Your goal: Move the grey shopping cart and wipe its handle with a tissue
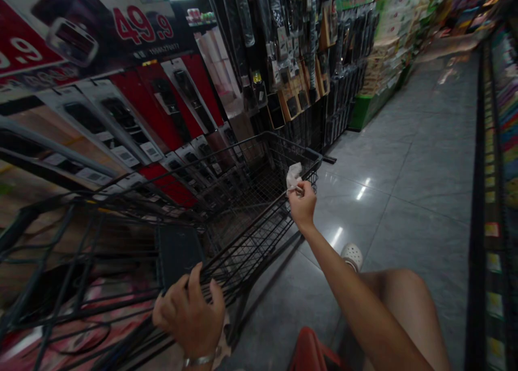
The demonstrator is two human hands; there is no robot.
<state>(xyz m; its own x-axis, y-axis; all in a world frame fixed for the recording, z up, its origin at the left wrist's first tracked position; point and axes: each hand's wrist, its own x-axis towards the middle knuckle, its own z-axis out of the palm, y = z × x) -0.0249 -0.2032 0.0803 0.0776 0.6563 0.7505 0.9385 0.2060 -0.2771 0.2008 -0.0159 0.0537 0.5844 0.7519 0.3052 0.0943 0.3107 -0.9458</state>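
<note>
My right hand point(302, 202) is closed around a crumpled white tissue point(294, 175), held against the top rail at the far side of a black wire shopping cart point(259, 225). Nearer to me, my left hand point(192, 309) rests at the cart's near rail with its fingers apart and curved; a metal band circles its wrist. Beside those fingers is a dark flat panel point(180, 252) on the cart. Pink and white items point(117, 301) show through the wires at the lower left, blurred.
Packaged belts point(121, 117) hang on a display at the left under price signs point(141, 25). Stacked packs point(380, 63) stand on a green base farther back. Grey tiled floor point(424, 160) runs along a shelf edge point(491, 225). A red object point(309, 352) is at the bottom.
</note>
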